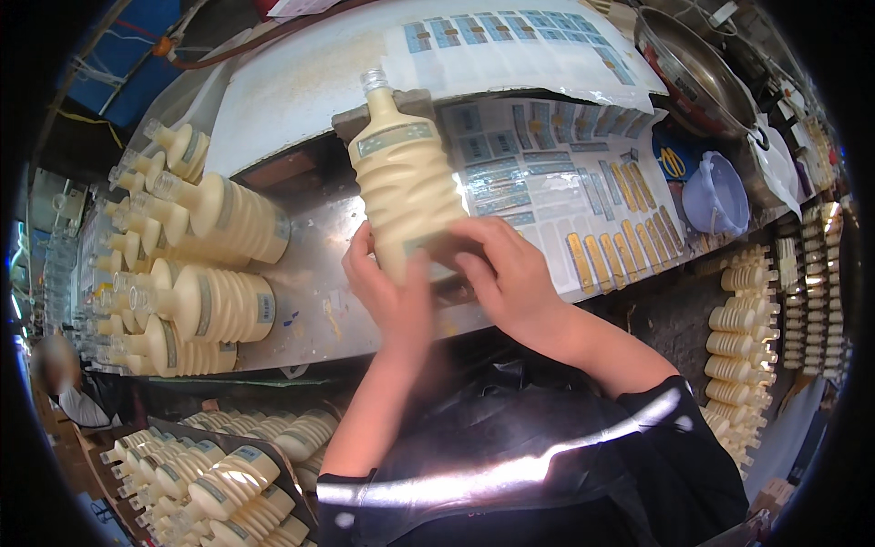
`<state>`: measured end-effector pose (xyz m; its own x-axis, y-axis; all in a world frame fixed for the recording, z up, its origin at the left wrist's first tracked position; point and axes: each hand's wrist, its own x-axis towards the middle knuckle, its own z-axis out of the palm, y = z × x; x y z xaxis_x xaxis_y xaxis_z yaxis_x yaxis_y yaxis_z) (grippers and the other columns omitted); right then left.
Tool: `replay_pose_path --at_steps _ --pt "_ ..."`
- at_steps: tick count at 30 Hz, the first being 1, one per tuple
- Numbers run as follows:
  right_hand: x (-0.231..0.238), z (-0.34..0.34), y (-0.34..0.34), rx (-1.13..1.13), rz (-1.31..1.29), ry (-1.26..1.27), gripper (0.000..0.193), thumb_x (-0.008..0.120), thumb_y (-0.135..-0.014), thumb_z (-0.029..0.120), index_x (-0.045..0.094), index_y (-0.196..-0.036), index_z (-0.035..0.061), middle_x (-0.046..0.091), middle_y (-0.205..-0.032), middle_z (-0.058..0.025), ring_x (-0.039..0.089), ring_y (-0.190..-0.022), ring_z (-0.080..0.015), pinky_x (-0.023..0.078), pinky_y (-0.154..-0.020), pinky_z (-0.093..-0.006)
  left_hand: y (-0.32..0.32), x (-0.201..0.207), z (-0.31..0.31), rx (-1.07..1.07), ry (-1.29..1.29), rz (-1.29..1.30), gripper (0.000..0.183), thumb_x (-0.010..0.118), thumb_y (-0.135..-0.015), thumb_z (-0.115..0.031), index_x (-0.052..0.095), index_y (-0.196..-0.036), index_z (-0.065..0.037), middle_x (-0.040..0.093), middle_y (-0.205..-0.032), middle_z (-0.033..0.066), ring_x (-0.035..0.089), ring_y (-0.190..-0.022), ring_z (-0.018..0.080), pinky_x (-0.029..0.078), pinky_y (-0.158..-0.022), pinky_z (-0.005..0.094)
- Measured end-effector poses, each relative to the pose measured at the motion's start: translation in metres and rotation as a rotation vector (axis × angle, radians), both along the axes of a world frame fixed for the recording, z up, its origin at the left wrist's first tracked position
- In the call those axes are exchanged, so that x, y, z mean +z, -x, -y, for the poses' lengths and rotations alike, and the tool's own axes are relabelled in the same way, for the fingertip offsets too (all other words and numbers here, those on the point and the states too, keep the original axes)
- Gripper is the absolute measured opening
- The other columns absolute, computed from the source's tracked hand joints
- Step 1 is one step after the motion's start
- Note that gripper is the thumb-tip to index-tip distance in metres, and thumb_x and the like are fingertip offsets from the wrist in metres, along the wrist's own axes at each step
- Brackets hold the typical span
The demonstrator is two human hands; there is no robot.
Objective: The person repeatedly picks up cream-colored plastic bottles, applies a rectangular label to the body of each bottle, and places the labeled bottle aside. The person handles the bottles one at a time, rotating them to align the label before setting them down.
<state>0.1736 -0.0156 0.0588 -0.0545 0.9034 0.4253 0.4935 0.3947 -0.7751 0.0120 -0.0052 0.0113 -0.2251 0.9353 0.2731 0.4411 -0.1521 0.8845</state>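
A cream-coloured bottle (407, 182) with wavy ridges and a clear threaded neck lies tilted in front of me, neck pointing away. Its upper part rests against a grey-brown block (343, 123). One patterned label wraps its shoulder, and a second bluish label shows near its base. My left hand (390, 283) is closed around the base's left side, its thumb blurred over the lower label. From the right, my right hand (510, 278) grips the base, fingers on the bottle and thumb bent below them. To the right lie sheets of blue and gold label strips (547, 182).
Similar bottles (232, 219) lie stacked on the metal table's left side. More fill a crate (219, 479) below left and stand in rows (740, 346) at right. A lavender bucket (716, 196) and a large metal pan (697, 68) are at the right. A person (68, 374) is at far left.
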Motion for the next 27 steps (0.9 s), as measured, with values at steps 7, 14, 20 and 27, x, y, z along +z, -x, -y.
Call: replay_pose_path --at_steps 7,14,20,27 --pt "0.008 -0.008 -0.003 0.071 0.370 -0.423 0.034 0.069 -0.079 0.006 0.064 -0.113 0.0062 0.067 -0.093 -0.0086 0.067 -0.083 -0.0308 0.054 -0.072 -0.0384 0.025 -0.007 -0.012 -0.087 0.113 0.345 0.046 0.070 -0.092 -0.017 0.056 -0.134 -0.003 0.054 -0.119 0.0089 0.052 -0.116 0.0227 0.041 -0.105 0.0366" --pt "0.035 -0.011 0.019 0.142 0.395 -0.555 0.026 0.067 -0.073 0.010 0.066 -0.098 0.0023 0.064 -0.089 -0.0090 0.066 -0.084 -0.0251 0.052 -0.072 -0.0343 0.029 0.012 -0.013 -0.140 0.192 0.775 0.031 0.060 -0.101 -0.010 0.061 -0.131 -0.001 0.062 -0.119 0.0064 0.056 -0.112 0.0149 0.044 -0.102 0.0308" --pt "0.026 0.008 0.033 0.369 0.496 -0.378 0.014 0.066 -0.077 0.008 0.066 -0.091 0.0059 0.063 -0.080 -0.0084 0.066 -0.077 -0.0267 0.052 -0.067 -0.0360 0.038 0.013 -0.010 -0.160 0.253 0.805 0.032 0.049 -0.106 -0.009 0.058 -0.134 0.004 0.062 -0.133 0.0139 0.058 -0.123 0.0199 0.045 -0.108 0.0354" --pt "0.035 -0.007 0.004 -0.110 0.209 -0.103 0.018 0.076 -0.088 0.008 0.069 -0.104 0.0034 0.072 -0.081 -0.0150 0.072 -0.067 -0.0288 0.056 -0.060 -0.0348 0.033 0.007 -0.002 -0.139 0.170 0.842 0.032 0.049 -0.106 -0.013 0.064 -0.131 0.001 0.065 -0.119 0.0071 0.056 -0.117 0.0163 0.038 -0.109 0.0344"
